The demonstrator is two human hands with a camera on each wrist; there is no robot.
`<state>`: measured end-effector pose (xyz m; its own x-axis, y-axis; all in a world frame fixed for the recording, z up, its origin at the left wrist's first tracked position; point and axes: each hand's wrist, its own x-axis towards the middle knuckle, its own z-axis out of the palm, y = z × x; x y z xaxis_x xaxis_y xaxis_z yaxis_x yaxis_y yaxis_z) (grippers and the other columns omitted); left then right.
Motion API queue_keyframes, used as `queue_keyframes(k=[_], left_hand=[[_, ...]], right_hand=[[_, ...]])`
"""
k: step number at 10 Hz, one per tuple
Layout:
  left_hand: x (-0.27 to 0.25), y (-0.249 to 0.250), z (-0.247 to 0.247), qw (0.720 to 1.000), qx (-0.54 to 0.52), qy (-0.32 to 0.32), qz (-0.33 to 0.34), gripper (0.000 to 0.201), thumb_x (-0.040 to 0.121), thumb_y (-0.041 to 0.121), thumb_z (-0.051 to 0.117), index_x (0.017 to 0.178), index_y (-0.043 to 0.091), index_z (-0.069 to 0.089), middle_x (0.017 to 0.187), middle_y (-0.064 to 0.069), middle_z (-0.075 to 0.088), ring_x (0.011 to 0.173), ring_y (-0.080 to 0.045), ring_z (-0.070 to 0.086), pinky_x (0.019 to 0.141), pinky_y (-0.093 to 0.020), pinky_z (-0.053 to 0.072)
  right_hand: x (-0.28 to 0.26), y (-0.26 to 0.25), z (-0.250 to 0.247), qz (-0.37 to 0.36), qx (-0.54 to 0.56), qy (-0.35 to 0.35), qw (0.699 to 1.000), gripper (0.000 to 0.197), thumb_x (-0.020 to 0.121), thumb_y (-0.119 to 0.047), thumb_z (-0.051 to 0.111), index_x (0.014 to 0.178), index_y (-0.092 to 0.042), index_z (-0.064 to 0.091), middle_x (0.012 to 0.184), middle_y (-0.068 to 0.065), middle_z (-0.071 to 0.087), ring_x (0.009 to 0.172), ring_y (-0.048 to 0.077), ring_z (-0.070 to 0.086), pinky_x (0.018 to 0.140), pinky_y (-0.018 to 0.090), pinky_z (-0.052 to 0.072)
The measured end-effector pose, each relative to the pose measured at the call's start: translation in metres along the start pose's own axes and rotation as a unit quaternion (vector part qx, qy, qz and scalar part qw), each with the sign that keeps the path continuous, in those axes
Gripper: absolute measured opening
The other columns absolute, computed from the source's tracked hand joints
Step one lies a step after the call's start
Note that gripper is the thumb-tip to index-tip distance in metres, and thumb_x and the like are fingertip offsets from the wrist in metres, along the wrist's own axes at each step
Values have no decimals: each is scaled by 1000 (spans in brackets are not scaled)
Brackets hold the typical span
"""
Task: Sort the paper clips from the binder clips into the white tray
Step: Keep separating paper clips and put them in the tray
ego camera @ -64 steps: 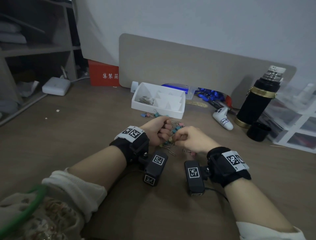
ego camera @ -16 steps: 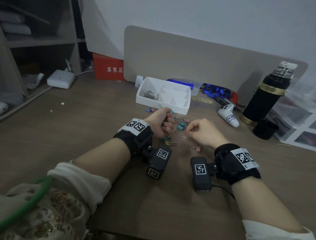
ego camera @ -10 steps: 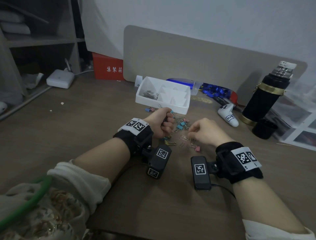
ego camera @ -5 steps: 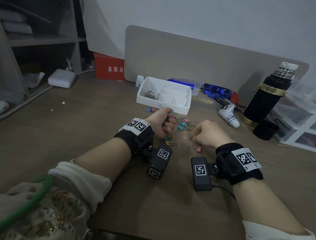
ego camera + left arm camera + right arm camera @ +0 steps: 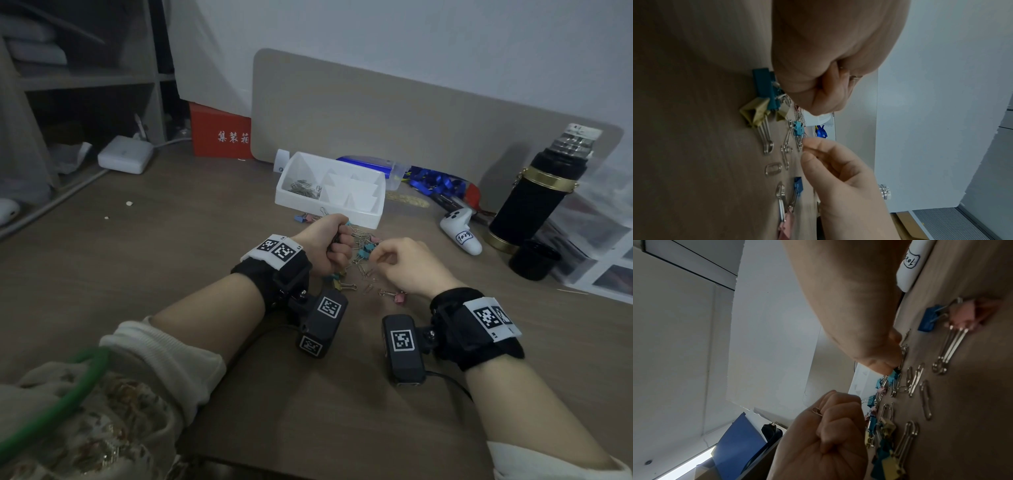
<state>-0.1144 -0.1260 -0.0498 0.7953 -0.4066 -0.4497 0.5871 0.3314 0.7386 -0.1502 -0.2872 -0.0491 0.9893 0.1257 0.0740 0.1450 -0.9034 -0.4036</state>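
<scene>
Left hand (image 5: 327,245) is balled into a fist, thumb side up, with a silver paper clip (image 5: 817,411) poking out between its fingers; what else the fist encloses cannot be made out. Right hand (image 5: 409,265) is curled, thumb and forefinger tips pressed together on the wire of a clip at the near edge of the pile (image 5: 363,251); paper clip or binder-clip handle cannot be told.

The pile, mixed paper clips and coloured binder clips, lies between and just beyond both hands. A pink binder clip (image 5: 397,295) lies just beside the right wrist. The white tray (image 5: 329,209) stands beyond the left hand; its compartment on the left-hand side holds paper clips (image 5: 305,188).

To the right of the right hand: a white controller (image 5: 460,231), a black flask (image 5: 537,192), a black cup (image 5: 532,260). Far left of the left hand: a white adapter (image 5: 125,155) and a red box (image 5: 221,132).

The left fist covers the left part of the pile.
</scene>
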Motion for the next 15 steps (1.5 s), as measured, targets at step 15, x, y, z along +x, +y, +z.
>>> queue_keyframes(k=[15], left_hand=[[1,0,0,1000,-4,-5,-1,43,99,29,36,57,23,30,43,8,27,28,-5,21,26,-14,13]], right_hand=[[4,8,-2,20,-50,-48,997,23,85,-8,65,69,-24,64,74,-7,64,64,10,66,55,16,42]])
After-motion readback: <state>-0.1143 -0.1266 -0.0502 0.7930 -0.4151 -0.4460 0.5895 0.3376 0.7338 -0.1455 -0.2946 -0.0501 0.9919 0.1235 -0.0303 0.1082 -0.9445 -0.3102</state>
